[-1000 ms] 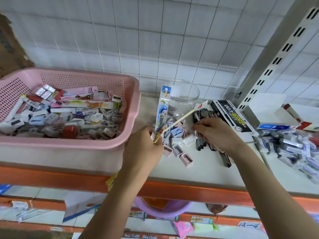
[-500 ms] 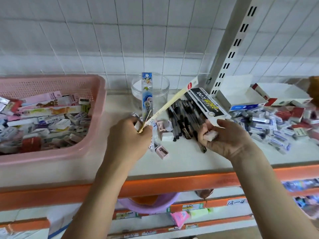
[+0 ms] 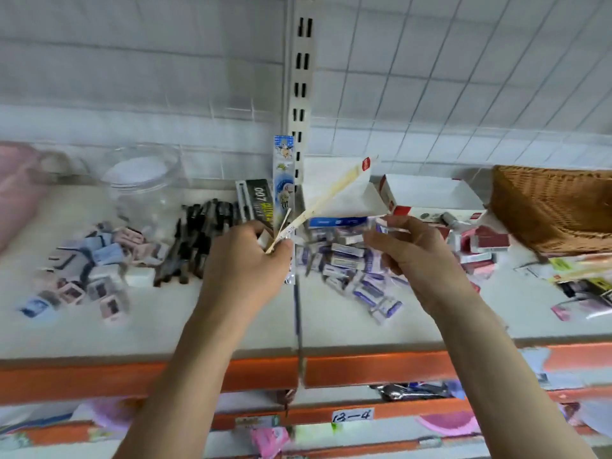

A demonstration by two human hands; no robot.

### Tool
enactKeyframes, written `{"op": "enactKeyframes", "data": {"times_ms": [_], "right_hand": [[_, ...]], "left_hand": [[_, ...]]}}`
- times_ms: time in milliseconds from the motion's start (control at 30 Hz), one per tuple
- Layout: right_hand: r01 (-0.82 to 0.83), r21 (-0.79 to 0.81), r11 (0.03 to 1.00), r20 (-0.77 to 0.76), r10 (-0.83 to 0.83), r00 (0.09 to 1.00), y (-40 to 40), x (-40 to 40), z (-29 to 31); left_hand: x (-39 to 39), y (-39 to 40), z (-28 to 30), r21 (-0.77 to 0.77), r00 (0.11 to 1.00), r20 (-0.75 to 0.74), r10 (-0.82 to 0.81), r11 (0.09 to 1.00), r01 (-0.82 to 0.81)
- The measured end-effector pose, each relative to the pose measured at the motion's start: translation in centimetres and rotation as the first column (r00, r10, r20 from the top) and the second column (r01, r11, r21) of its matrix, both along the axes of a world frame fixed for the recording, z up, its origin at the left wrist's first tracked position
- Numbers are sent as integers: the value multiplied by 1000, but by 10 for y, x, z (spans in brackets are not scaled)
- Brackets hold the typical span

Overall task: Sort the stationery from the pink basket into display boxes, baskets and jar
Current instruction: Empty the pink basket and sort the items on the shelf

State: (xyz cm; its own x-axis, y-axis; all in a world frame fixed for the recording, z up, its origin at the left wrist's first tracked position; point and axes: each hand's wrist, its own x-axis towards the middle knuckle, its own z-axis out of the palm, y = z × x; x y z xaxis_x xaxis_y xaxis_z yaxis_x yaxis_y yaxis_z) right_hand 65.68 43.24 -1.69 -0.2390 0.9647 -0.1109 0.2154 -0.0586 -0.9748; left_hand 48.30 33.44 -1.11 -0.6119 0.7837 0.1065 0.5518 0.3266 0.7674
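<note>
Left hand [image 3: 245, 260] grips two long packs [image 3: 284, 180] and perhaps one sharpener; right hand [image 3: 410, 250] pinches one eraser [image 3: 384, 226].

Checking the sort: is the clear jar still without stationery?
Yes, the clear jar shows no stationery inside; sharpeners lie on the shelf before it.

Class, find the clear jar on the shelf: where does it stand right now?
In the head view the jar stands at the back left of the shelf against the tiled wall, right of the pink basket and left of the black pens.
</note>
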Motion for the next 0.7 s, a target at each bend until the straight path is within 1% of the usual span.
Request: {"op": "enactKeyframes", "data": {"times_ms": [33,100,133,167,267,333,400,467,533,600,700], "right_hand": [[-12,113,994,128,-2,992,9,13,-1],[-109,350,930,396,-41,917,25,33,-5],[-171,413,894,462,-44,886,29,37,-6],[-229,439,869,483,-13,875,31,39,-6],[-415,465,782,505,151,850,29,30,-9],[-494,500,711,536,194,822,29,23,-14],[-500,527,687,556,166,814,28,21,-17],[-464,544,699,544,126,829,27,25,-17],[-429,562,707,513,108,851,27,30,-17],[-406,568,716,489,103,866,24,32,-16],[-400,563,723,449,139,883,15,29,-13]], "left_hand": [[13,5,-1,-2,1000,-1,0,1000,0],[33,13,-2,-8,999,33,-17,1000,17],[40,16,-2,-11,997,74,-31,999,32],[46,18,-1,-12,992,119,-47,999,48],[53,22,3,10,961,267,-77,997,77],[51,23,8,11,913,405,-41,999,40],[45,22,12,12,850,527,-13,1000,7],[40,20,13,37,793,609,-19,999,-5],[36,18,12,52,776,630,-34,999,2],[33,16,11,37,789,614,-31,999,11],[32,14,10,-1,816,578,-10,1000,13]]}}
